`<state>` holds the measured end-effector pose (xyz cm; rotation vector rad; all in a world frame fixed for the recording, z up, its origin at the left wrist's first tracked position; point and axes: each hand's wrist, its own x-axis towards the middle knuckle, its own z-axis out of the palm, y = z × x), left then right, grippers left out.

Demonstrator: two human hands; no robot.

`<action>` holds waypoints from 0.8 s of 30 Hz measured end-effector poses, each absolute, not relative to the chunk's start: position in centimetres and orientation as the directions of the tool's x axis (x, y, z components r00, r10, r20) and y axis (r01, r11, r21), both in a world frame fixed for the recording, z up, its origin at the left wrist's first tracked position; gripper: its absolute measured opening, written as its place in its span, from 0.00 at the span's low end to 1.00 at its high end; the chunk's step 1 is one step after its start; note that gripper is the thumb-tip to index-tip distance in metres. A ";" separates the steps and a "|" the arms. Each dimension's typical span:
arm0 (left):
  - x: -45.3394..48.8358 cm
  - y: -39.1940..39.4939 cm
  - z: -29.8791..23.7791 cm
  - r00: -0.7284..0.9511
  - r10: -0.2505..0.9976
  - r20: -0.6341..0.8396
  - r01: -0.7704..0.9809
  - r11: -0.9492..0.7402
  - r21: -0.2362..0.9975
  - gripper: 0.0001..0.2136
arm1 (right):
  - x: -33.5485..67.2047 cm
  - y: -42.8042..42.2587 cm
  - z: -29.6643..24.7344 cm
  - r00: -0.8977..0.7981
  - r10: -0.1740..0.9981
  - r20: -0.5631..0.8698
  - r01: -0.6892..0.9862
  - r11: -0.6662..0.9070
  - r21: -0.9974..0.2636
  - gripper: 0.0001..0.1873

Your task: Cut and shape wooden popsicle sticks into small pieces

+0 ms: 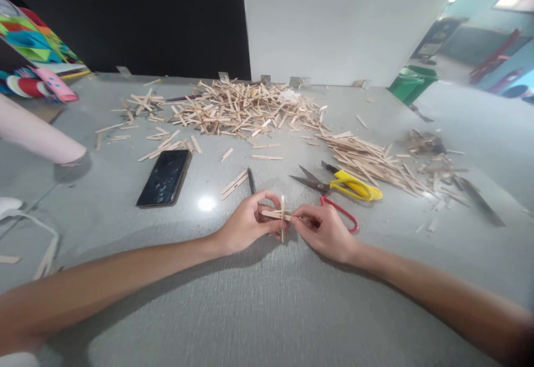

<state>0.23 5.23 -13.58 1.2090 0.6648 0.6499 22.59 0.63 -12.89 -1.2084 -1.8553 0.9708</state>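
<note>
Between my two hands are crossed wooden craft sticks (pixel 282 203), one upright and at least one lying across it. My left hand (pixel 246 219) pinches them from the left with thumb and fingers. From the right, the fingertips of my right hand (pixel 323 231) close on the end of the crosswise stick. Just beyond my left hand lie a dark pen (pixel 251 179) and a few loose sticks (pixel 234 183). Scissors (pixel 329 183) with a yellow and a red handle lie beyond my right hand, beside a yellow utility knife (pixel 356 183).
A large heap of craft sticks (pixel 237 108) spreads along the back, with a longer pile (pixel 371 161) at right. A phone (pixel 164 178) lies left. A pale tube (pixel 41 130), white cable (pixel 52 239), metal blade (pixel 481 200) and green bin (pixel 411 84) stand or lie around.
</note>
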 end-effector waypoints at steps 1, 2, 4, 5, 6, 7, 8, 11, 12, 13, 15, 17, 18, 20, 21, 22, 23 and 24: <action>0.2 5.2 -13.6 0.647 0.755 -0.109 -0.096 0.222 0.970 0.19 | 22.6 0.7 -12.9 -0.315 0.936 0.154 0.401 0.279 -0.872 0.12; 0.3 5.2 -13.5 0.648 0.754 -0.105 -0.095 0.216 0.972 0.19 | 22.6 0.7 -12.8 -0.320 0.936 0.148 0.396 0.274 -0.876 0.13; 0.3 5.1 -13.5 0.646 0.758 -0.096 -0.095 0.204 0.974 0.19 | 22.7 0.8 -12.7 -0.333 0.934 0.132 0.383 0.262 -0.886 0.15; 0.3 5.1 -13.5 0.643 0.760 -0.092 -0.095 0.198 0.976 0.18 | 22.8 0.8 -12.7 -0.339 0.933 0.124 0.377 0.255 -0.890 0.16; 0.4 5.1 -13.4 0.641 0.762 -0.088 -0.096 0.194 0.976 0.18 | 22.8 0.9 -12.6 -0.344 0.932 0.116 0.373 0.249 -0.894 0.16; 0.4 5.1 -13.4 0.640 0.763 -0.084 -0.097 0.190 0.977 0.18 | 22.9 1.0 -12.5 -0.347 0.932 0.109 0.369 0.242 -0.897 0.16; 0.4 5.1 -13.4 0.641 0.764 -0.082 -0.098 0.187 0.977 0.17 | 22.9 1.0 -12.5 -0.346 0.932 0.103 0.366 0.236 -0.900 0.16; 0.4 5.1 -13.3 0.646 0.760 -0.076 -0.097 0.180 0.979 0.16 | 23.0 1.1 -12.5 -0.341 0.936 0.092 0.355 0.219 -0.909 0.16; 0.4 5.0 -13.3 0.646 0.759 -0.074 -0.097 0.178 0.979 0.16 | 23.0 1.1 -12.5 -0.336 0.938 0.090 0.353 0.214 -0.911 0.16; 0.4 5.0 -13.3 0.647 0.759 -0.072 -0.097 0.176 0.980 0.16 | 23.0 1.1 -12.6 -0.329 0.940 0.091 0.352 0.211 -0.912 0.16; 0.4 5.0 -13.3 0.645 0.761 -0.070 -0.097 0.173 0.980 0.15 | 22.9 1.1 -12.7 -0.313 0.945 0.096 0.353 0.210 -0.912 0.15; 0.4 5.0 -13.2 0.645 0.761 -0.071 -0.096 0.172 0.980 0.15 | 22.8 1.0 -12.7 -0.302 0.948 0.104 0.355 0.213 -0.910 0.15; 0.4 5.0 -13.2 0.645 0.761 -0.072 -0.095 0.173 0.980 0.15 | 22.8 1.0 -12.7 -0.300 0.948 0.107 0.356 0.215 -0.909 0.14; 0.4 5.1 -13.2 0.644 0.761 -0.075 -0.095 0.177 0.980 0.15 | 22.8 0.9 -12.7 -0.299 0.948 0.110 0.359 0.219 -0.907 0.14; 0.4 5.1 -13.2 0.642 0.763 -0.077 -0.095 0.179 0.979 0.15 | 22.8 0.8 -12.8 -0.298 0.948 0.112 0.360 0.220 -0.906 0.13; 0.4 5.1 -13.2 0.639 0.765 -0.079 -0.097 0.182 0.979 0.16 | 22.8 0.8 -12.8 -0.297 0.948 0.113 0.363 0.221 -0.905 0.13; 0.4 5.2 -13.2 0.638 0.766 -0.081 -0.098 0.185 0.978 0.16 | 22.8 0.8 -12.8 -0.298 0.948 0.113 0.365 0.222 -0.904 0.13; 0.4 5.2 -13.3 0.637 0.766 -0.083 -0.099 0.189 0.977 0.16 | 22.7 0.7 -12.8 -0.299 0.947 0.113 0.366 0.223 -0.904 0.13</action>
